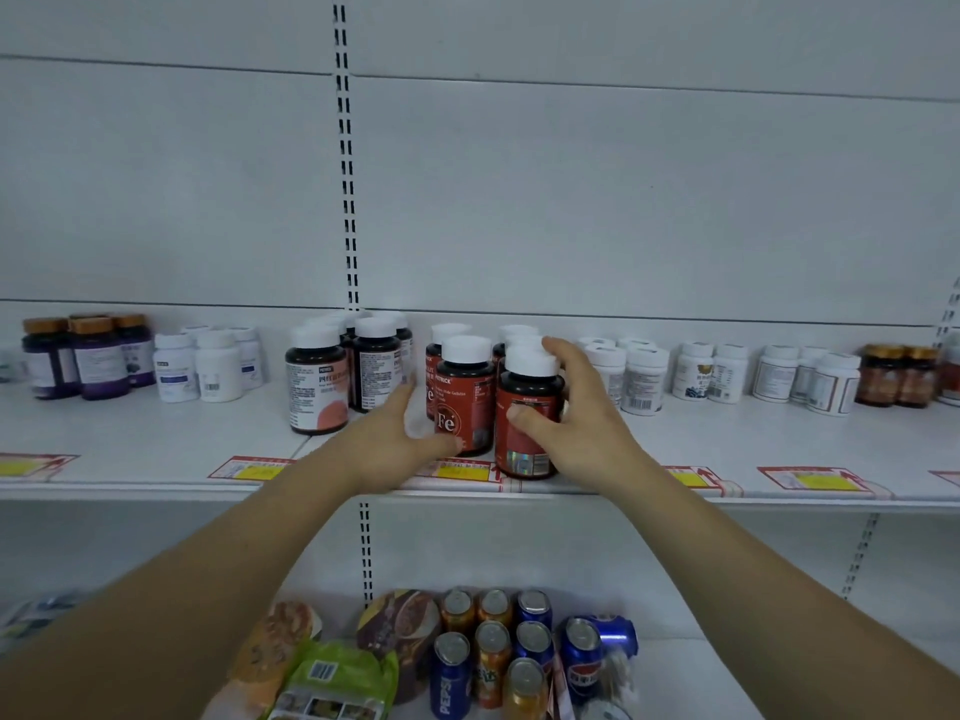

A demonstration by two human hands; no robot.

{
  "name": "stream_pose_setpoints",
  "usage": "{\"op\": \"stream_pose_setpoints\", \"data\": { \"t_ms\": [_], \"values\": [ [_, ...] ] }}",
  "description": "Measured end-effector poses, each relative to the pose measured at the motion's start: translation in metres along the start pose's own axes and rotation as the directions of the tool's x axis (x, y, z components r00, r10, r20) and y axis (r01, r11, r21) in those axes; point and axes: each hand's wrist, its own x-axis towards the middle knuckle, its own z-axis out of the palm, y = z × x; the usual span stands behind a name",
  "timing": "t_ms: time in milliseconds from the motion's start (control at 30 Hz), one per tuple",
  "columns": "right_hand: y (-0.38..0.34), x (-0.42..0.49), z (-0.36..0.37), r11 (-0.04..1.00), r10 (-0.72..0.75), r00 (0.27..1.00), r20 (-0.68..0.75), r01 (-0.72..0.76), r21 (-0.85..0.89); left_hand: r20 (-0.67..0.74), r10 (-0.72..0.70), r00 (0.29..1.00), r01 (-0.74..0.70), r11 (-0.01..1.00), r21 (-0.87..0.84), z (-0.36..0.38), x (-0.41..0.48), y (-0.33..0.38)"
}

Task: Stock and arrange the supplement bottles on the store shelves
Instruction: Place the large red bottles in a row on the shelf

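Task item: dark-brown round supplement bottle w/ red label & white cap (527, 413), upright at the front edge of the white metal shelf (156, 444), base just behind a red-and-yellow price tag strip (457, 471). Label is turned so small print + a shiny hologram sticker face out. The right hand (576, 423) grips it: thumb across the label front, fingers curled round the far side up by the cap. Wrist sits below & to the right, forearm coming up from lower right.

Just left of the right hand is a second red-label bottle marked "Fe" (465, 402), also upright w/ white cap, a bit further back. The 2 bottles stand v. close, nearly touching. More of the same kind stand behind both; only caps & shoulders show.

The left hand (389, 433) lies on the left side of the Fe bottle. Its fingers are straight, pointing into the gap toward the back of the shelf, thumb by the bottle's lower front. It's blurred there, so can't tell if it really touches. It holds nothing.

Left of the left hand: group of dark bottles w/ white-and-peach labels (317, 387). Right of the right hand: cluster of small white plastic bottles (641, 379). Below both forearms, on a lower shelf: drinks cans (493, 646) & a green snack bag (337, 672).
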Motion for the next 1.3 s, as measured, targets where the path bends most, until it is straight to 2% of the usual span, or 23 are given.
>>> {"op": "stream_pose_setpoints", "data": {
  "t_ms": [100,200,333,567,800,933,1033,1167,1300],
  "values": [
    [0.001,0.007,-0.002,1.000,-0.001,0.999,0.051,0.003,-0.023,-0.025,0.053,0.998,-0.057,0.964,-0.259,-0.001,0.018,0.019],
    [0.003,0.013,-0.001,1.000,0.001,0.998,0.068,0.001,-0.024,0.013,0.110,0.994,-0.100,0.937,-0.334,0.004,0.043,0.024],
    [0.008,0.026,-0.002,1.000,0.014,0.994,0.110,-0.011,-0.028,0.011,0.092,0.996,-0.081,0.920,-0.383,0.010,0.072,0.017],
    [0.027,0.054,0.009,0.995,0.032,0.996,0.085,-0.024,-0.101,0.022,0.102,0.995,-0.092,0.953,-0.289,0.014,0.111,0.014],
    [0.032,0.060,0.005,0.985,0.003,0.998,0.062,0.008,-0.173,0.127,0.069,0.990,-0.040,0.974,-0.221,0.010,0.125,0.012],
    [0.034,0.060,0.003,0.985,-0.001,1.000,0.026,0.006,-0.173,0.088,0.082,0.993,-0.060,0.972,-0.227,0.015,0.126,0.016],
    [0.031,0.059,0.002,0.987,-0.002,0.998,0.061,0.011,-0.161,0.053,0.078,0.996,-0.064,0.972,-0.225,0.020,0.128,0.016],
    [0.027,0.059,-0.003,0.989,-0.009,0.993,0.118,0.026,-0.142,0.086,0.021,0.996,-0.007,0.987,-0.158,0.013,0.128,0.014],
    [0.019,0.063,-0.013,0.974,-0.010,0.993,0.115,0.036,-0.225,0.076,-0.072,0.994,0.074,0.997,-0.024,-0.001,0.108,0.020]
  ]
}}
